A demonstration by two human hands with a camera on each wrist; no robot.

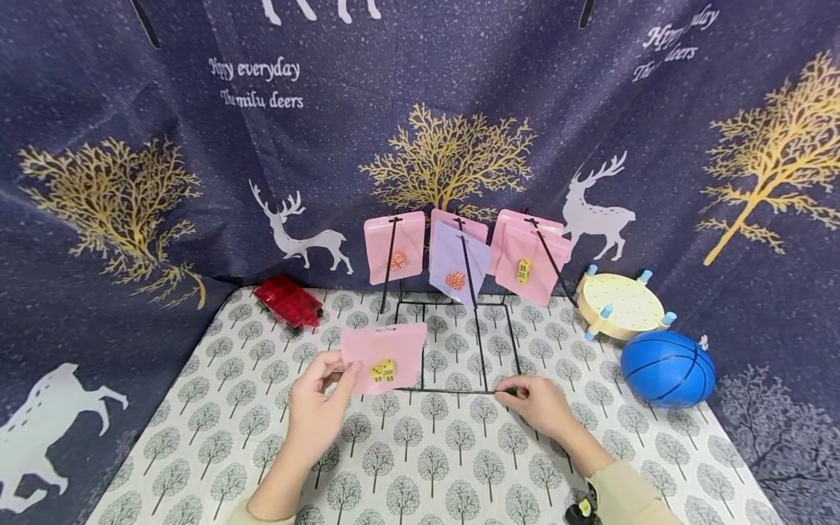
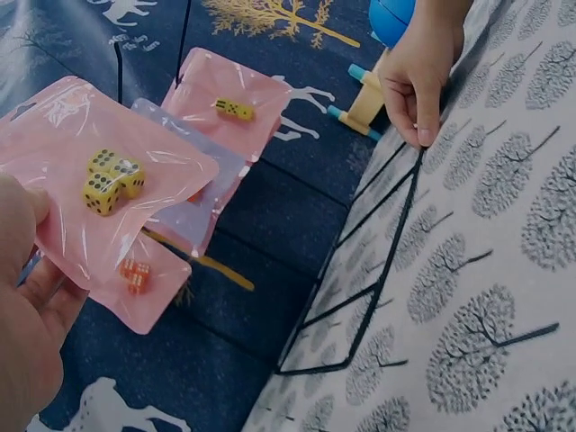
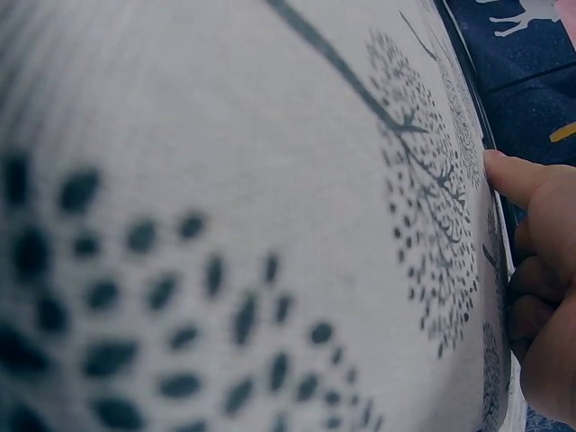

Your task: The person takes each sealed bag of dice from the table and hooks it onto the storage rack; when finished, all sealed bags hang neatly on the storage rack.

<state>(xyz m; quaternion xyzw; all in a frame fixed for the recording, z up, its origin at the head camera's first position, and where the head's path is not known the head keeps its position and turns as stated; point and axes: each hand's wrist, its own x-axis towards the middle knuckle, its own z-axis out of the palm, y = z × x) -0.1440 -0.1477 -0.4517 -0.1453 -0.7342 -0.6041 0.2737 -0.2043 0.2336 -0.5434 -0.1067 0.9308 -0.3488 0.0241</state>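
Observation:
My left hand (image 1: 323,397) pinches a pink zip bag (image 1: 410,343) by its left edge, thumb in front. Yellow dice (image 1: 383,370) show through the bag, which is held in front of a black wire display rack (image 1: 453,391). My right hand (image 1: 539,405) grips the front right corner of the rack's base; in the left wrist view its fingertips (image 2: 425,137) meet the wire there. From the rack's prongs hang pink bags (image 1: 407,237) with red-orange dice on the left, a lilac bag (image 1: 469,255) before a pink one in the middle, and pink bags (image 1: 547,270) with yellow dice on the right.
A red translucent toy-like object (image 1: 289,300) lies at the back left of the tree-print tablecloth (image 1: 407,452). To the right are a cream round piece with blue legs (image 1: 620,305) and a blue ball (image 1: 668,370). A dark deer-print curtain (image 1: 328,160) hangs behind.

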